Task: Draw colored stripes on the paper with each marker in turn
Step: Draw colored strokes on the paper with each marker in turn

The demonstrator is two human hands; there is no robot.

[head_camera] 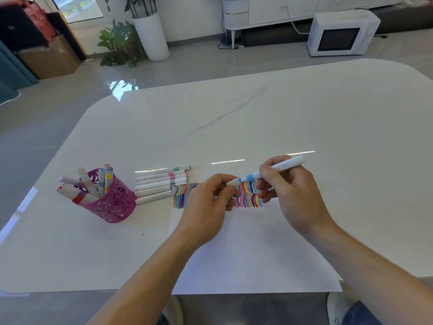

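Observation:
A white sheet of paper lies at the table's near edge, with rows of colored stripes across its top. My right hand grips a white marker with a light-blue band, held just above the stripes with its tip pointing left. My left hand pinches the marker's white cap, which sits right at the tip. Several capped white markers lie side by side left of the paper. A pink cutout holder further left holds several more markers.
The white table has rounded corners and stretches far beyond the paper. On the floor behind it stand a white microwave, potted plants and a cardboard box.

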